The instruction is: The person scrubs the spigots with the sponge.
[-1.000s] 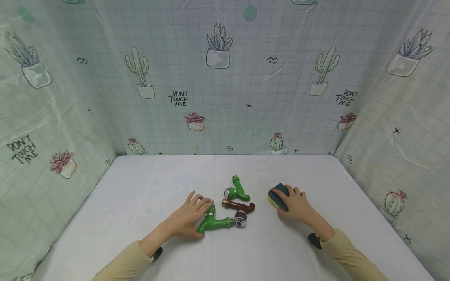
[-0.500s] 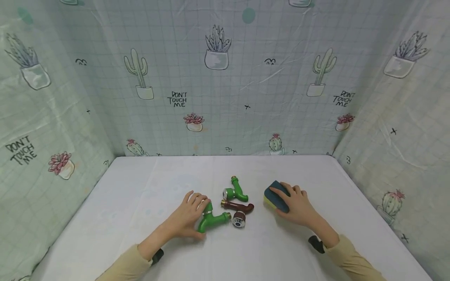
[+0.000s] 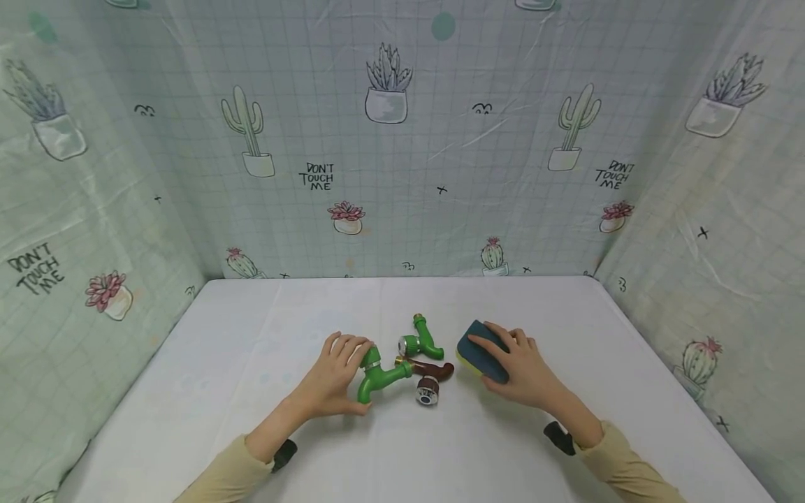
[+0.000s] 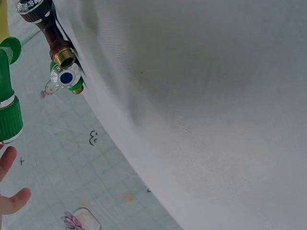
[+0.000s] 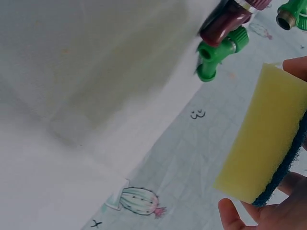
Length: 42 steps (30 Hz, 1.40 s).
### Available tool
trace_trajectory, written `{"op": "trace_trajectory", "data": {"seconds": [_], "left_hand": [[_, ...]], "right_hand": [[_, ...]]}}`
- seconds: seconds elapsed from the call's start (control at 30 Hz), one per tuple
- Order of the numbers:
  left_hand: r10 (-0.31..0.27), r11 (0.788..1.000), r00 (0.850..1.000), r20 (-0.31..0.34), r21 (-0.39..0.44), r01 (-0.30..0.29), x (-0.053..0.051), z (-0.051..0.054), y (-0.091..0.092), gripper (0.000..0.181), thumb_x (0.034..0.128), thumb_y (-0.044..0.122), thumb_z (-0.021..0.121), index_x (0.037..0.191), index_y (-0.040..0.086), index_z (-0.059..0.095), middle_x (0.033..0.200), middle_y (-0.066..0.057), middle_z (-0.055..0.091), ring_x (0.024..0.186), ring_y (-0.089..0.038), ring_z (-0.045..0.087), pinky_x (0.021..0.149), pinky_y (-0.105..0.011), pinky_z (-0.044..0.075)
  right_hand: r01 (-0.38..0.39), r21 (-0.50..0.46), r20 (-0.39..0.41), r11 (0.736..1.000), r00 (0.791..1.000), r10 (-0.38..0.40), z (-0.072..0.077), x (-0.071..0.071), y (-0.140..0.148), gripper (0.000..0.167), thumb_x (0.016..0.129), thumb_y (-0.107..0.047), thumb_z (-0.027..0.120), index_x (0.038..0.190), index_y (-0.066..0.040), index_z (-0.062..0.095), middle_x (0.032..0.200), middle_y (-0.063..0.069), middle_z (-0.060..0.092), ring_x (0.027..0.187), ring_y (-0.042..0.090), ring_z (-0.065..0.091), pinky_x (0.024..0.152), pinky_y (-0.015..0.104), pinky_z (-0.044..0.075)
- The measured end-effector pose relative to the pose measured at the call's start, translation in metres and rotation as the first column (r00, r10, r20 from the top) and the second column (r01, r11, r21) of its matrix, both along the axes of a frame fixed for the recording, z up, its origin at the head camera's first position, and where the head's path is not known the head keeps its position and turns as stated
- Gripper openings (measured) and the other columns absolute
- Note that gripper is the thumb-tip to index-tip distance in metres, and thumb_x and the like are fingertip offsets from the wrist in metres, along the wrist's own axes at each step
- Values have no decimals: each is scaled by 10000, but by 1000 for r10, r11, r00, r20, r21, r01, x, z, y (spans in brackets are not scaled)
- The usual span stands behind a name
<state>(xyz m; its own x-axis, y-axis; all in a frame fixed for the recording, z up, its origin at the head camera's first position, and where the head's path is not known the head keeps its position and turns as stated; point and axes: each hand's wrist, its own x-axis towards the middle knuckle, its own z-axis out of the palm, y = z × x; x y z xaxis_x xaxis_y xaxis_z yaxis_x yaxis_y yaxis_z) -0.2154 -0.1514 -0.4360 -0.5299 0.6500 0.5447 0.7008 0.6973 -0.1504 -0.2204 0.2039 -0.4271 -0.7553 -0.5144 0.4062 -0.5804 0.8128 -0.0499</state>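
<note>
My left hand [image 3: 330, 381] grips a green faucet [image 3: 381, 379] between the thumb and fingers, raised slightly above the table. The faucet's ribbed green knob [image 4: 10, 117] shows at the left edge of the left wrist view, with fingertips just below it. In my right hand [image 3: 527, 372] is a sponge [image 3: 483, 351] with a dark blue scouring face and a yellow foam side [image 5: 261, 136], held off the table. Between the hands lie a brown faucet [image 3: 435, 370] and a second green faucet [image 3: 429, 342] behind it. The held faucet's threaded end overlaps the brown one in the head view.
A white-covered table [image 3: 251, 328] lies under the hands. Cloth walls [image 3: 390, 181] printed with cacti close off the back and both sides. Dark wrist straps [image 3: 558, 438] sit by the beige sleeves.
The left hand has lifted and tilted the green faucet upward. The right hand has raised the sponge and moved it left, toward the faucets. The two lying faucets stay put.
</note>
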Motion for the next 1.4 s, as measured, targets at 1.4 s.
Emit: {"op": "trace_trajectory", "data": {"seconds": [1.4], "left_hand": [[-71, 989, 992, -104, 119, 83, 1, 29, 33, 948, 410, 570, 744, 1153, 37, 496, 1101, -77, 514, 1017, -237, 436, 926, -489, 326]], "right_hand": [[-346, -10, -148, 938, 928, 341, 27, 24, -61, 641, 746, -417, 637, 1331, -302, 399, 1436, 79, 306, 1020, 178, 371, 781, 389, 325]]}}
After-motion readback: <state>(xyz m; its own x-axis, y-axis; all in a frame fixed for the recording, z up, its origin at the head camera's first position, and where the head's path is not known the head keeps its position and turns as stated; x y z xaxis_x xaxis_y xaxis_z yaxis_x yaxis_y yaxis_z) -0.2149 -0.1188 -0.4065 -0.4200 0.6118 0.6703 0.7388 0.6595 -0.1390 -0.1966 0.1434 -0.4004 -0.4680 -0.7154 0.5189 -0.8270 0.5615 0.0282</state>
